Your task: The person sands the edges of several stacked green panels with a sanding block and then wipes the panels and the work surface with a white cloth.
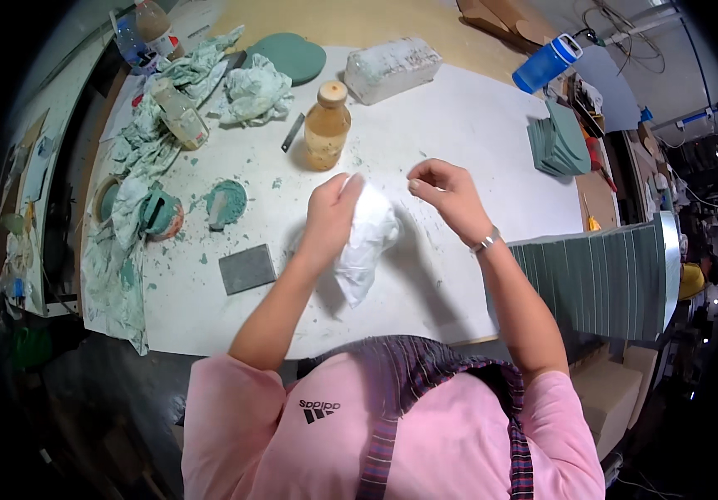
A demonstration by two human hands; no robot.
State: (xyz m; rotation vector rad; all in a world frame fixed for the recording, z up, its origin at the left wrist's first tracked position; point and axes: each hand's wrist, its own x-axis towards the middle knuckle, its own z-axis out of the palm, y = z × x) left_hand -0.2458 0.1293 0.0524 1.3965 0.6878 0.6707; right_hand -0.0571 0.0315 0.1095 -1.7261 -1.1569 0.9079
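White cloth (pixel 369 237), one, in the left grip (pixel 330 215); one amber bottle (pixel 326 135) beyond.

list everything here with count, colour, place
worktop: 1, white, centre
crumpled wad: 1, white, centre
capped bottle: 1, amber, centre
slim tool: 1, dark, centre
oblong block: 1, dirty white, back
flat disc: 1, green, back left
drinking bottle: 1, blue, back right
other bottles: 3+, see-through, left
stained rags: several, pale green, left
paste dishes: 2+, green, left
rectangular slab: 1, grey, near left
flat pieces: several, green, right
sheet stack: 1, striped green, right
boxes: several, tan, lower right
background clutter: uncountable, dark, edges
shirt: 1, pink, bottom
apron: 1, dark striped, bottom
wristband: 1, silver, right wrist
left hand: 1, bare, holding wad
right hand: 1, bare, beside wad
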